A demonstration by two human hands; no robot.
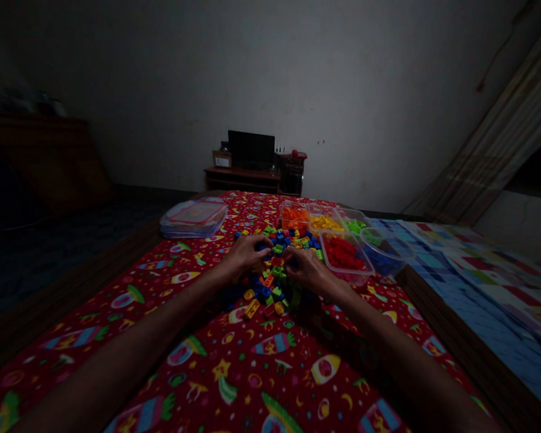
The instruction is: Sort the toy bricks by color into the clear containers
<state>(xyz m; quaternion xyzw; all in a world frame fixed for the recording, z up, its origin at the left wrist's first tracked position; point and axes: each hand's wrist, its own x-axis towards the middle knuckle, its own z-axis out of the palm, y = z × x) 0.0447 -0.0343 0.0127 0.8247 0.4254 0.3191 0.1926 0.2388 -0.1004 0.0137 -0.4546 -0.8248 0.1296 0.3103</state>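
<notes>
Loose plastic bricks (pixel 270 278) are lying in a messy heap on a red rocket-print bedsheet (pixel 247 367), blue, green, yellow, orange & red pcs all mixed, mostly small studded blocks. Heap is spreading right under & between both hands. Left hand (pixel 247 255) is reaching in from L, its fingers (pixel 260 242) curling down onto blue pcs near heap's top. Right hand (pixel 309 270) is coming in from R, its fingers (pixel 290 254) bunching narrow close to the left ones. Can't tell if either hand is holding a pc. Clear tubs (pixel 345 255) of orange, yellow, green & red bricks are sitting just beyond right fingers, w/ stacked clear containers (pixel 193 218) well past left fingers.
</notes>
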